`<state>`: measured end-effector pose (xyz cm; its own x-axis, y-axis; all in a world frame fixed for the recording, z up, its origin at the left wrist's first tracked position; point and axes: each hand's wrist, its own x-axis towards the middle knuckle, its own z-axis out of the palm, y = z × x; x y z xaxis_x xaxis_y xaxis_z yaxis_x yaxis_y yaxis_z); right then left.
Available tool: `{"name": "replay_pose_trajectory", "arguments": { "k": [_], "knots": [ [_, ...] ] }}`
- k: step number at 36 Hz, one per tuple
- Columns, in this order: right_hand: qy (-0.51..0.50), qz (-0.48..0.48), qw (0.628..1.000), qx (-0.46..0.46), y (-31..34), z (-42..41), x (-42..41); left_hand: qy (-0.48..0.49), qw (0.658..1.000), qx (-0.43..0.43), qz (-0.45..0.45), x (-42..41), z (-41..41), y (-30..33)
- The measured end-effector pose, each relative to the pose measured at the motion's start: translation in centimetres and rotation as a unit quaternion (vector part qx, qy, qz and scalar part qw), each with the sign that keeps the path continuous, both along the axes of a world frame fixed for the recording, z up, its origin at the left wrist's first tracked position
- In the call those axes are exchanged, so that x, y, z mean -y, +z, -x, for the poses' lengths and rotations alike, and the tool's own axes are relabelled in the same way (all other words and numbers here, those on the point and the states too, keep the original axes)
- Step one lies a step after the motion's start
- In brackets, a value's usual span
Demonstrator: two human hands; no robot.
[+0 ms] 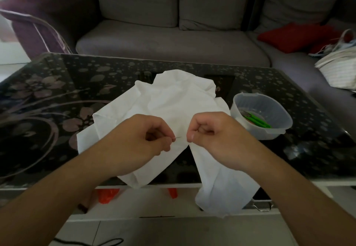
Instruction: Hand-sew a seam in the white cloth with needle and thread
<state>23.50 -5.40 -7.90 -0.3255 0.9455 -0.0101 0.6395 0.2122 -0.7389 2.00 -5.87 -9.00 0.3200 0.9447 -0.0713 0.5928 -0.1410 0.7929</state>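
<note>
A crumpled white cloth lies on the dark flowered glass table, with two ends hanging over the near edge. My left hand pinches a thin needle that points right, just above the cloth. My right hand is closed a few centimetres to the right of the needle tip, thumb against forefinger. Any thread between those fingers is too fine to make out.
A clear plastic tub holding green-handled tools stands right of the cloth. A grey sofa with a red cushion runs behind the table. Orange items sit on the shelf below the tabletop.
</note>
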Motion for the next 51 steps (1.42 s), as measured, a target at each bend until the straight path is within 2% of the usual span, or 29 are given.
{"name": "replay_pose_trajectory", "arguments": {
  "k": [3, 8, 11, 15, 19, 24, 27, 30, 32, 34, 36, 41, 51],
  "knots": [
    [-0.003, 0.006, 1.0, 0.015, 0.2, -0.6, 0.2, 0.012, 1.0, -0.003, 0.0, 0.0, -0.1, -0.1],
    [-0.018, 0.005, 0.995, 0.095, 0.3, -0.9, 0.5, 0.038, 0.999, -0.023, -0.005, 0.2, -0.3, -0.2],
    [0.024, 0.031, 0.989, 0.146, -0.3, -0.8, 1.5, 0.026, 0.998, -0.049, -0.013, 1.0, -0.9, -0.9],
    [0.118, 0.075, 0.987, 0.086, -1.5, 0.4, 2.0, -0.009, 0.998, -0.063, -0.017, 2.1, -2.1, -1.7],
    [0.125, 0.064, 0.98, 0.138, -1.8, 1.1, 1.8, -0.01, 0.998, -0.065, -0.009, 2.0, -2.1, -1.9],
    [0.142, 0.075, 0.973, 0.168, -1.7, 1.6, 1.6, -0.023, 0.998, -0.026, 0.047, 1.6, -0.8, -1.6],
    [0.127, 0.097, 0.975, 0.154, -1.5, 1.7, 1.1, -0.027, 0.997, -0.013, 0.07, 1.4, -0.1, -0.8],
    [0.092, 0.123, 0.976, 0.154, -1.3, 1.4, 0.4, 0.041, 0.996, -0.029, 0.073, 0.4, 1.5, 0.0],
    [0.057, 0.122, 0.981, 0.137, -1.1, 1.2, -0.1, 0.147, 0.986, -0.038, 0.063, -0.9, 2.9, -0.1],
    [0.014, 0.093, 0.989, 0.117, -0.9, 1.0, -0.5, 0.27, 0.959, -0.034, 0.075, -2.2, 4.5, -1.0],
    [-0.04, 0.063, 0.993, 0.094, -0.9, 0.9, -1.0, 0.34, 0.934, -0.017, 0.112, -3.3, 6.0, -2.0],
    [-0.14, 0.034, 0.989, 0.024, -1.3, 0.9, -2.5, 0.41, 0.888, 0.1, 0.182, -4.2, 7.4, -2.5],
    [-0.131, 0.042, 0.99, 0.005, -2.8, 1.2, -2.1, 0.451, 0.867, 0.121, 0.174, -4.0, 5.7, -3.4]
  ]
}}
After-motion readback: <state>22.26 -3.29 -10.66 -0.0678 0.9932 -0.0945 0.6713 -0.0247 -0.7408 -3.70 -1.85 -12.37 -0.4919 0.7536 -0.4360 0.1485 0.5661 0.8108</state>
